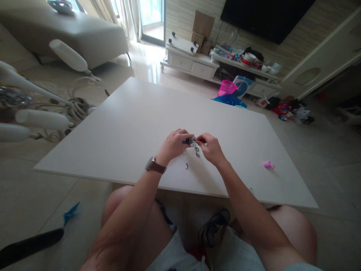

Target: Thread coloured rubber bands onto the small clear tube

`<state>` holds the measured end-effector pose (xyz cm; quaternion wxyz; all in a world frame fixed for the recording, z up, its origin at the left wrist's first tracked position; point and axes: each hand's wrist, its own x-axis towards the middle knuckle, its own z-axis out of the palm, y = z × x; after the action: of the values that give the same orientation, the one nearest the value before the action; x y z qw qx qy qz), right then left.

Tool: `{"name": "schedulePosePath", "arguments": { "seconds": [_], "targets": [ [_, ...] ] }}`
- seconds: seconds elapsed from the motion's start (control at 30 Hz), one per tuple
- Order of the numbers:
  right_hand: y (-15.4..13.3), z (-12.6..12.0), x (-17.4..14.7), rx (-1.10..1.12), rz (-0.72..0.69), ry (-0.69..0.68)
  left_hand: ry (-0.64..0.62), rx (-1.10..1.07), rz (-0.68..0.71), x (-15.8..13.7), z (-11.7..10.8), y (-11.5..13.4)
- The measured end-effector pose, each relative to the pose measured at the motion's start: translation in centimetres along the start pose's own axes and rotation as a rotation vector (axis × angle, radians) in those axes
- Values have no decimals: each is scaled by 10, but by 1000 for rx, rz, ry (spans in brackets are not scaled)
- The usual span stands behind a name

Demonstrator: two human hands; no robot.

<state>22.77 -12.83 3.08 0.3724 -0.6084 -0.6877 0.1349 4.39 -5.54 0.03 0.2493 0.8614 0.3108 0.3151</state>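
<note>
Over the middle of the white table [158, 113], my left hand [174, 145] closes around a small black and silver object [192, 140], whose kind is too small to make out. The fingers of my right hand [210, 148] are pinched together at that object's right end; whatever lies between the fingertips is hidden. Just below both hands, several small black curved pieces [197, 154] lie on the tabletop. Nearer to me rests a single black hook-shaped piece [186, 166]. A watch with a brown strap [158, 166] is on my left wrist.
A small pink object [269, 165] sits toward the table's right side. White curved lamp-like parts [45, 119] stand close to the left edge. Beyond the far edge are a blue plastic bag [229, 100], a pink basket [227, 87] and a white cabinet [194, 67].
</note>
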Motion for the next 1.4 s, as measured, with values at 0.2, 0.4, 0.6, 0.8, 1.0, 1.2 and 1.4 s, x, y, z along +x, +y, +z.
{"name": "schedulePosePath", "arguments": {
  "seconds": [0.2,0.4,0.6,0.8,1.0,1.2,1.4],
  "targets": [
    [-7,9,7,192,99,166,56,-184,-77,1,-3,1],
    [-16,5,15,160,-62,207,87,-355,-126,3,-6,2],
    [-18,3,17,7,-108,149,97,-485,-155,5,-4,0],
    [-16,6,17,85,-11,161,77,-541,-151,6,-4,-1],
    [-13,1,13,4,-186,81,72,-590,-159,5,-4,0],
    [-4,-3,2,-136,-263,-59,55,-576,-122,5,-3,-2],
    [-10,-7,3,-289,-198,-245,34,-530,-87,1,1,1]
  ]
}}
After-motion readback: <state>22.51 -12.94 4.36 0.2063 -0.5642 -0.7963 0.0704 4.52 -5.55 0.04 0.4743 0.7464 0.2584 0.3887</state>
